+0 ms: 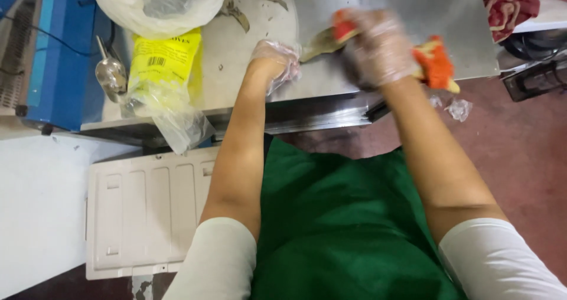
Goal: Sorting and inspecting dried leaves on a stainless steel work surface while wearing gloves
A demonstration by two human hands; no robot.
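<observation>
Ideally we keep our gloved right hand in a closed grip on the orange-red cloth over the steel desk, while our gloved left hand, fingers curled, pins the greenish-brown dried strip flat.

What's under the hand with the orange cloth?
Under the right hand an orange cloth sticks out on both sides, lying on the metal table. Its middle is hidden by the hand.

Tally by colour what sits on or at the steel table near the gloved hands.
Orange-red: 1, the cloth in the right hand.
Yellow: 1, the packet.
Silver: 1, the scoop.
White or clear: 1, the bag.
Brownish: 1, the scrap by the left hand.
Total: 5
</observation>
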